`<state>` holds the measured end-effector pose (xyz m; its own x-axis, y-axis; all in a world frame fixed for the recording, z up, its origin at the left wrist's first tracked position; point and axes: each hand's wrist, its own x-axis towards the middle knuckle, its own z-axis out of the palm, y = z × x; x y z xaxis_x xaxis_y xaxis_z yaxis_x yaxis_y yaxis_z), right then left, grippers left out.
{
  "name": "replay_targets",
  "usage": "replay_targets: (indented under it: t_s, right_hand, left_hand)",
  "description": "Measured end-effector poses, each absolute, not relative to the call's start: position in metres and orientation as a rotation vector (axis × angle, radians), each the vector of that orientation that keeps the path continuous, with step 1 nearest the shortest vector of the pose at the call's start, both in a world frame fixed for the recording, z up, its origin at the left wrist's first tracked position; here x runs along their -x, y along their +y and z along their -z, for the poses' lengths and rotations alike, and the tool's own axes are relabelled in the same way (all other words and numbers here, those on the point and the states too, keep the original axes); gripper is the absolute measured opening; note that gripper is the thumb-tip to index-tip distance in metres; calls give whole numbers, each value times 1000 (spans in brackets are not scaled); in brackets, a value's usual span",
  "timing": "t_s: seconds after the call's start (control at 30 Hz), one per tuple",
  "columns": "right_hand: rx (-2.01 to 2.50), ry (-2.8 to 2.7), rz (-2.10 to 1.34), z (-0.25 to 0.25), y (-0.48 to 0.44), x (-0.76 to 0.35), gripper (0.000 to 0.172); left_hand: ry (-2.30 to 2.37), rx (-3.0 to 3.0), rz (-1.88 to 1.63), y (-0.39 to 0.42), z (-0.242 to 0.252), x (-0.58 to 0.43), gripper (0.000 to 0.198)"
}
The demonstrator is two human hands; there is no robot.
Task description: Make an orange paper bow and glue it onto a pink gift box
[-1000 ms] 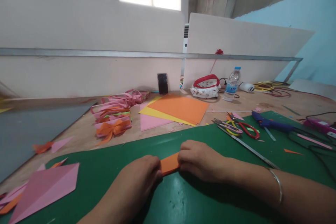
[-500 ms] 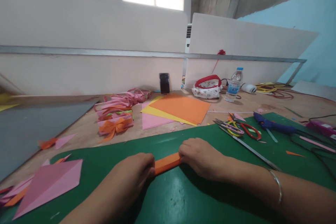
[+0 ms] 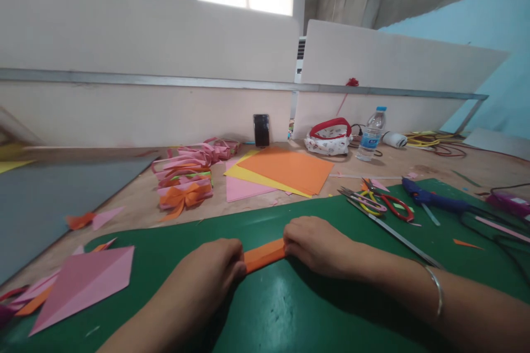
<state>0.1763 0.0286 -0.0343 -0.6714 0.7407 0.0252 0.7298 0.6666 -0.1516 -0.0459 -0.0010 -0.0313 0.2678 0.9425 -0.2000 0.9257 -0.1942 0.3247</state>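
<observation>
A folded orange paper strip [image 3: 265,256] stretches between my two hands, low over the green cutting mat [image 3: 265,309]. My left hand [image 3: 219,265] is closed on its left end, with the thumb toward me. The right end is pinched by my right hand [image 3: 310,245], whose fingertips curl over it and hide that end. A silver bangle circles my right wrist. To the left of my hands, a creased pink paper sheet [image 3: 89,284] lies on the mat's edge over some pink and orange scraps.
Orange, yellow and pink sheets [image 3: 285,168] and a row of folded paper bows [image 3: 186,176] lie beyond the mat. Right of my hands are scissors [image 3: 397,207], a metal ruler [image 3: 397,234] and a blue glue gun [image 3: 434,198]. Farther back stand a phone [image 3: 261,130], pouch [image 3: 329,138] and bottle [image 3: 371,135].
Both hands keep their hold on the orange strip, which now shows a slightly flatter, broader face. The whole view has shifted a little.
</observation>
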Motion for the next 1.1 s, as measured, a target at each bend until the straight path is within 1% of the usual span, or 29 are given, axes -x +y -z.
replay_targets:
  t_s: [0.23,0.53,0.63,0.8,1.1]
  right_hand:
    - [1259,-2762,-263,32,28,-175,13]
    - [1283,-2694,-401,32,29,-175,9]
    - [1327,-2629,-463,32,29,-175,4]
    - [1380,-2531,-539,31,30,-177,8]
    - [1468,-2422,-659,29,35,-178,13]
  left_hand:
    - [1727,-2163,-69,-2,33,44,18]
    - [1792,-2143,-68,0,30,43,12]
    - [1801,-2138,-63,-2,30,44,10]
    - [1786,-2152,-75,-3,31,43,7]
    - [1784,-2147,-84,1,30,41,9]
